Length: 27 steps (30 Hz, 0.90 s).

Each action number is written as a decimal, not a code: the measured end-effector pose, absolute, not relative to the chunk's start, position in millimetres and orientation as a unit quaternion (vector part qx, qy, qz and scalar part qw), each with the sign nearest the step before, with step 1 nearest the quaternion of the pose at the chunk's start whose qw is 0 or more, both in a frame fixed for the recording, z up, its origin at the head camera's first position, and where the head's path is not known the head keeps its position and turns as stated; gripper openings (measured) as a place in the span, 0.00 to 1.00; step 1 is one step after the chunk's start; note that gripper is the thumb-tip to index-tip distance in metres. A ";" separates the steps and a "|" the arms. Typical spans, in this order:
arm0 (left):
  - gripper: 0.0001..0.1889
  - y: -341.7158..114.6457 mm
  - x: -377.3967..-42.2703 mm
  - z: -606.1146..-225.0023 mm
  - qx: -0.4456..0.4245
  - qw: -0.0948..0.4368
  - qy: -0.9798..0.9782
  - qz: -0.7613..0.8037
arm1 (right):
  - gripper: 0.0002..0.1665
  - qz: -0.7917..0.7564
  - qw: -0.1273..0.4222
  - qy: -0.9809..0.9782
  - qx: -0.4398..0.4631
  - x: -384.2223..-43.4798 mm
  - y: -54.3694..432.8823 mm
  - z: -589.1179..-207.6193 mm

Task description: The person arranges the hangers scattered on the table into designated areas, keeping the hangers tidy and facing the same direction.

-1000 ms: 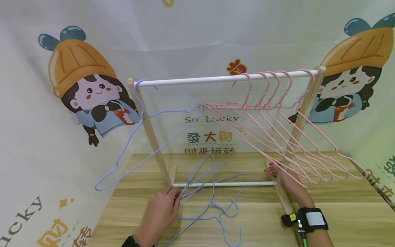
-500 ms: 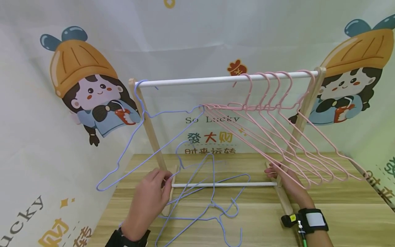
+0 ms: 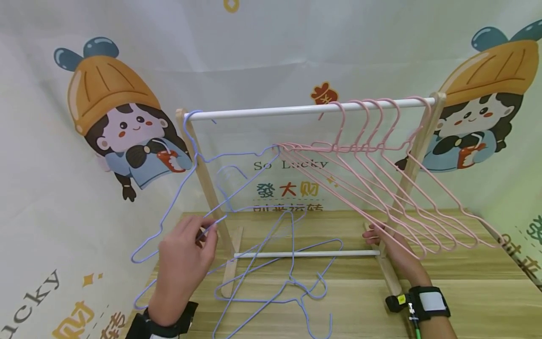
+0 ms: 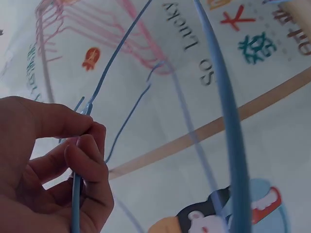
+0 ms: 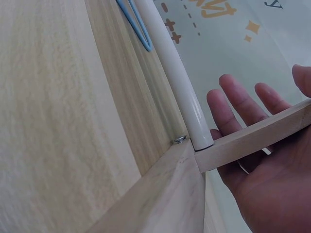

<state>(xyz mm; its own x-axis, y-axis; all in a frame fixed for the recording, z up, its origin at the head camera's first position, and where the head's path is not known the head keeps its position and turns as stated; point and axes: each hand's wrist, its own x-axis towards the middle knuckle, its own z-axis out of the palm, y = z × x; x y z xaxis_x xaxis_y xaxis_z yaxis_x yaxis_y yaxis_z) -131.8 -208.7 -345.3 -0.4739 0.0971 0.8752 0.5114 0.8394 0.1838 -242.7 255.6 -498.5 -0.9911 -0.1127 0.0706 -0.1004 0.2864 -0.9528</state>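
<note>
In the head view my left hand (image 3: 184, 263) pinches a blue wire clothes hanger (image 4: 76, 208) by one of its arms, left of the rack; its hook points up, below the rod. The left wrist view has thumb and fingertips together on the wire. My right hand (image 3: 398, 249) is at the lower part of the rack's right wooden post (image 5: 257, 133), fingers loosely extended behind it and thumb apart. One blue hanger (image 3: 239, 153) hangs at the left end of the white top rod (image 3: 262, 111). Several pink hangers (image 3: 360, 148) hang toward its right end.
More blue hangers (image 3: 292, 245) lie tangled on the wood-grain table (image 3: 478, 301), crossing the rack's lower white rod (image 3: 355, 253). A printed cloth backdrop (image 3: 254, 37) stands behind and along the sides. A strapped device (image 3: 432, 300) sits on my right wrist.
My left hand has moved up and left from the tangle, drawing one blue hanger out; its hook has risen from the pile. The right hand has stayed at the post.
</note>
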 end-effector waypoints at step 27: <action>0.07 -196.9 -157.2 -259.3 -0.114 0.558 -0.790 -0.226 | 0.35 -0.592 0.009 0.802 -0.080 -249.6 264.1 -510.4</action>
<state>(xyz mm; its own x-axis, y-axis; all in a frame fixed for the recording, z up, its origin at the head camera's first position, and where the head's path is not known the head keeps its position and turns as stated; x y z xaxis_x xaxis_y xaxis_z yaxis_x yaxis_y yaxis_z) -157.2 -196.9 -259.3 -0.3516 -0.0728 0.9333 0.4323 0.8717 0.2309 -249.6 264.1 -510.4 -0.9871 -0.1386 0.0803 -0.1177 0.2872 -0.9506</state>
